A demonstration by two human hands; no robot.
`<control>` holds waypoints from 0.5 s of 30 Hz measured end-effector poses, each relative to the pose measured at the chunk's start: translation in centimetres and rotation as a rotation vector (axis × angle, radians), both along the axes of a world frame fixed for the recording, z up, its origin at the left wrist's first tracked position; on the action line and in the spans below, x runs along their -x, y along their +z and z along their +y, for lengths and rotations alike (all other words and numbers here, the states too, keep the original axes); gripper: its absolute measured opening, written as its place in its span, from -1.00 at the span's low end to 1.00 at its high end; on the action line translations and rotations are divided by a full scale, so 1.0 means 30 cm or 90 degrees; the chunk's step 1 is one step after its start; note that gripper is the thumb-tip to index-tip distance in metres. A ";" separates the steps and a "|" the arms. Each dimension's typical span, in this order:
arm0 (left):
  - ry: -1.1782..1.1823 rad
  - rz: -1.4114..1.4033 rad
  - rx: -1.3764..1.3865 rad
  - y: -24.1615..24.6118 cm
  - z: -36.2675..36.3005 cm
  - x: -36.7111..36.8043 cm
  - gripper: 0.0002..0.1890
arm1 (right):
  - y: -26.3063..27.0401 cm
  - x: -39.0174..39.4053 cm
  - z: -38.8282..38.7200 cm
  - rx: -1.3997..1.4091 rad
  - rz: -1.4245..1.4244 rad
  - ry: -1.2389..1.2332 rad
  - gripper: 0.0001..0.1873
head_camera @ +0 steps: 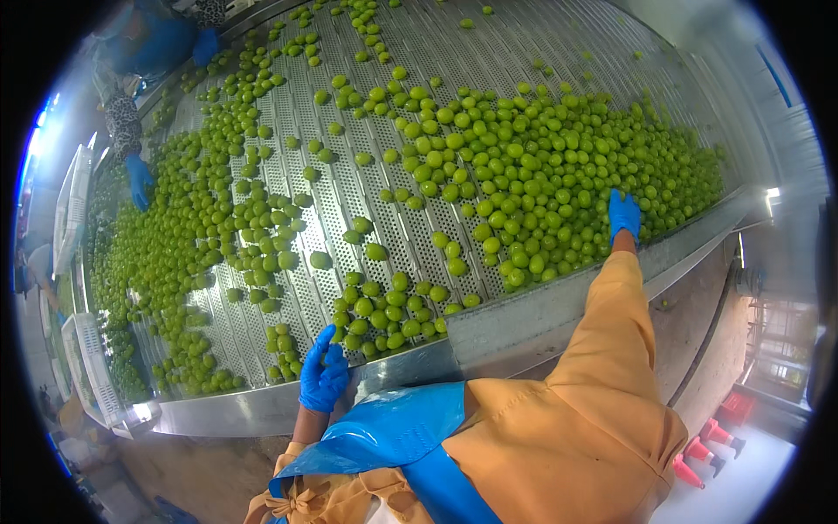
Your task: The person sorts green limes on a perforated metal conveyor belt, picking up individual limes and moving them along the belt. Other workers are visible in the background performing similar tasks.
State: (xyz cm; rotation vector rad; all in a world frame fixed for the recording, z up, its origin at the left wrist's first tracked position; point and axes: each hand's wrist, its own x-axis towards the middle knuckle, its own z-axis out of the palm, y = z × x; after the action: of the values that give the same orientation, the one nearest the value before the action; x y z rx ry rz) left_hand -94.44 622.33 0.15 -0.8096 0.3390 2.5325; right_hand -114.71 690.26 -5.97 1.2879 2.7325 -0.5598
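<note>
Many small round green fruits lie on a perforated metal conveyor bed. My right hand, in a blue glove, reaches over the metal side wall and rests on the dense heap at the right. Its fingers are apart and point into the fruits; their tips are partly hidden. My left hand, also gloved in blue, is at the near rim, beside a small cluster of fruits. Its index finger points up while the other fingers curl loosely, with no fruit seen in them.
Across the bed at upper left, a co-worker's blue-gloved hand is over another heap. White plastic crates stand along the left end. Red-and-white objects are on the floor at lower right. My blue apron meets the rim.
</note>
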 end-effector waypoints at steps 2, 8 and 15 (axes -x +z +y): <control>0.015 0.040 -0.055 -0.056 0.004 -0.029 -0.52 | -0.027 -0.003 -0.060 0.032 0.069 0.017 -0.24; -0.031 0.156 -0.021 -0.114 0.042 -0.055 -0.44 | 0.031 0.139 -0.556 0.255 0.439 -0.013 -0.49; -0.056 0.150 -0.022 -0.068 0.110 -0.022 -0.45 | 0.042 0.557 -1.344 0.640 0.366 0.524 -0.42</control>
State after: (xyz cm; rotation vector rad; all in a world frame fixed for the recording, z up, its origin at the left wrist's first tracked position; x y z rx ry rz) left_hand -93.77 625.63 -1.88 -0.4731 0.3949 2.5467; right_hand -131.41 649.94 -4.70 -0.2507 2.3003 -1.9616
